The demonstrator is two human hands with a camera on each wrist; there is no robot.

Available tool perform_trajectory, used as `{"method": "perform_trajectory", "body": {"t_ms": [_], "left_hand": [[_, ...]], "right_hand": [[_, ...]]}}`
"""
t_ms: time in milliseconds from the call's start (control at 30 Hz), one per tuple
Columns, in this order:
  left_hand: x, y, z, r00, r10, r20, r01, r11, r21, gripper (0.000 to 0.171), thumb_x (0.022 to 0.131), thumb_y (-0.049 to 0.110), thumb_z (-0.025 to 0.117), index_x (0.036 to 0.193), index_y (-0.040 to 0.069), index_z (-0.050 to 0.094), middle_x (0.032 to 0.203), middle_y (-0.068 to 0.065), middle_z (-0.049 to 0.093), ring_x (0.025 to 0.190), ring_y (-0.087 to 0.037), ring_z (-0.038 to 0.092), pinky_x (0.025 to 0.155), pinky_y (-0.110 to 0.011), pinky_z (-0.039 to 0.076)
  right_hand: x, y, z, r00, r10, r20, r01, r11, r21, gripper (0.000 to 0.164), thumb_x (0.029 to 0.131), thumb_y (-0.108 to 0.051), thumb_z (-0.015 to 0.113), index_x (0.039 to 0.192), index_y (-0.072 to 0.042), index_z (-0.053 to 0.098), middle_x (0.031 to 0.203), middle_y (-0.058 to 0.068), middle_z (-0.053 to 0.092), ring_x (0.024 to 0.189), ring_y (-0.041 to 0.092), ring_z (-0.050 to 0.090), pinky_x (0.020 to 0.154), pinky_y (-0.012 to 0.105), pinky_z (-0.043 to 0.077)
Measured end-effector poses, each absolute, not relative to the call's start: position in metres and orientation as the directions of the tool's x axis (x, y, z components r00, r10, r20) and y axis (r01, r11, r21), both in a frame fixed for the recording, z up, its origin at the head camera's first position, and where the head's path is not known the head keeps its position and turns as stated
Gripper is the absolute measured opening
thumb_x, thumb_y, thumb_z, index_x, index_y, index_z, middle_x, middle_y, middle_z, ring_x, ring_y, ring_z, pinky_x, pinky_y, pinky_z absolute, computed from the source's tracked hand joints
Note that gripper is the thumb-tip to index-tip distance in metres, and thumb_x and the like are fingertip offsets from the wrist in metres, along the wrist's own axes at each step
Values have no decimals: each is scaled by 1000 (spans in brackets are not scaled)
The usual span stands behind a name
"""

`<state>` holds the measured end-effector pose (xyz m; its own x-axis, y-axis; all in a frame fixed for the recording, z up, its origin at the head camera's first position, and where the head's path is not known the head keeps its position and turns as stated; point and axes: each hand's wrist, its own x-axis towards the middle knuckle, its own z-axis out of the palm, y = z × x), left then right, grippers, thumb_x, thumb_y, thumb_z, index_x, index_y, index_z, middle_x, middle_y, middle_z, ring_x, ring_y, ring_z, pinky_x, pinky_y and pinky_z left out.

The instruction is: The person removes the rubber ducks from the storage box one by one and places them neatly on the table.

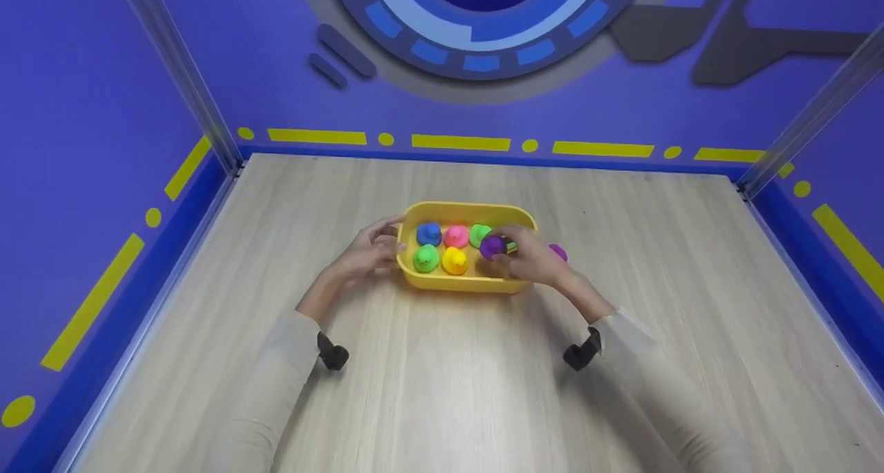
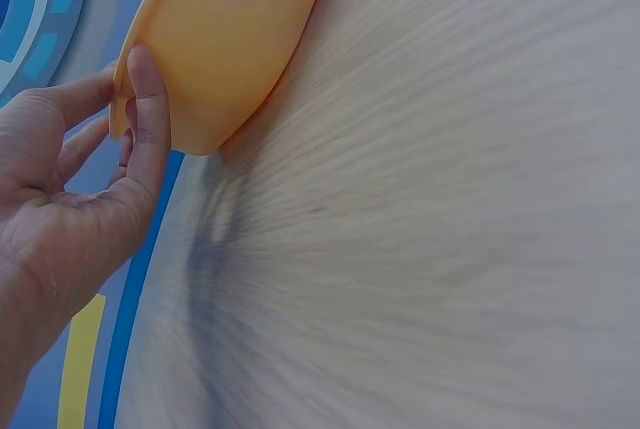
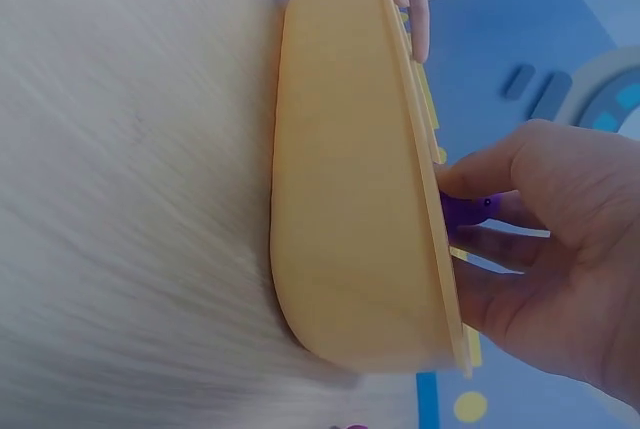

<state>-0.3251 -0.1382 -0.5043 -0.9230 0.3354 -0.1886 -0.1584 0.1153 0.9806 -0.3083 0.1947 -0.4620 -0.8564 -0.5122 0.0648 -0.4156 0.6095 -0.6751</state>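
A yellow plastic tub (image 1: 469, 284) stands on the table with several small toy ducks inside: blue (image 1: 428, 234), pink (image 1: 456, 236), yellow (image 1: 454, 260) and green ones. At its left end, my left hand (image 1: 364, 252) pinches the rim; in the left wrist view the thumb (image 2: 148, 89) lies against the tub's outer wall. Over the right part of the tub, my right hand (image 1: 530, 255) holds a purple toy duck (image 1: 492, 247) between thumb and fingers. In the right wrist view that duck (image 3: 468, 210) shows just past the rim, partly hidden by fingers.
A magenta object (image 1: 559, 253) lies on the table right of the tub, partly behind my right hand. Blue-purple panels (image 1: 207, 45) with yellow markings border the wooden tabletop (image 1: 442, 376) at the back and sides.
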Motion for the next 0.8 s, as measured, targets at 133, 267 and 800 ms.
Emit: {"method": "perform_trajectory", "body": {"t_ms": [133,267,800], "left_hand": [[-324,-139,-504,-926,334,-175,-145,112,983,62,99,12,66,156,19,41,143,-14,42,117,-26,56,86,-31,57],[-322,-137,-505,-925,330,-190,-154,131,979,60,99,15,66,155,20,43,144,-13,41,114,-23,56,92,-35,57],[-325,-138,-501,-927,327,-185,-144,145,979,54,100,13,65,151,13,47,141,-13,42,104,-20,58,93,-38,58]], "right_hand": [[-306,198,-462,-861,-497,103,-418,579,-700,36,95,1,65,130,7,60,128,26,61,114,37,64,98,50,57],[-303,203,-464,-869,-481,116,-406,560,-722,37,95,4,64,131,7,59,129,26,60,115,37,64,95,48,58],[-298,215,-460,-890,-421,178,-396,517,-759,41,93,7,64,133,5,60,131,26,61,119,41,63,98,50,57]]}}
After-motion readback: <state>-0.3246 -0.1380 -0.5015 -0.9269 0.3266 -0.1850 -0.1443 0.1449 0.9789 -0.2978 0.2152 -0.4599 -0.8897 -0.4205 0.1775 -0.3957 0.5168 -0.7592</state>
